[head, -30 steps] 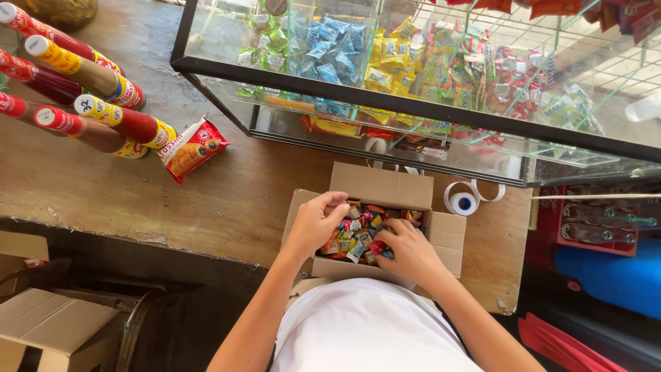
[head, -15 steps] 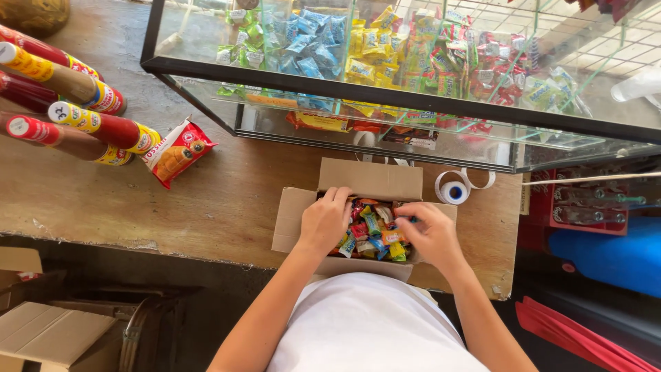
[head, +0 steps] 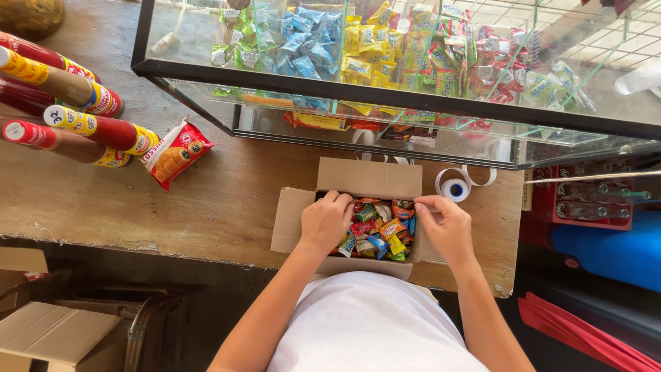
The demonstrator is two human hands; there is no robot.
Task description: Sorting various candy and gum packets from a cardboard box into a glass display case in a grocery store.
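Head view looked straight down on both hands inside an open cardboard box (head: 292, 220) full of small wrapped sweets (head: 379, 229) in many colours. At the box's near-left corner, the left hand (head: 326, 222) lay palm down on the sweets, fingers curled together over them; whether it gripped any could not be told. On the other side, the right hand (head: 447, 226) sat at the box's right edge, its thumb and fingertips pinched together above the sweets, though nothing could be made out between them. Under the box was a worn wooden bench (head: 206, 207), with the box's flaps folded outward. Just beyond its far-right corner lay a roll of tape (head: 455, 187). Behind that stood a glass display case (head: 385, 62) stocked with packets in blue, yellow, green and red. Well off to the left lay a red snack packet (head: 175, 153) beside several long tubes (head: 76, 124) lying on their sides.
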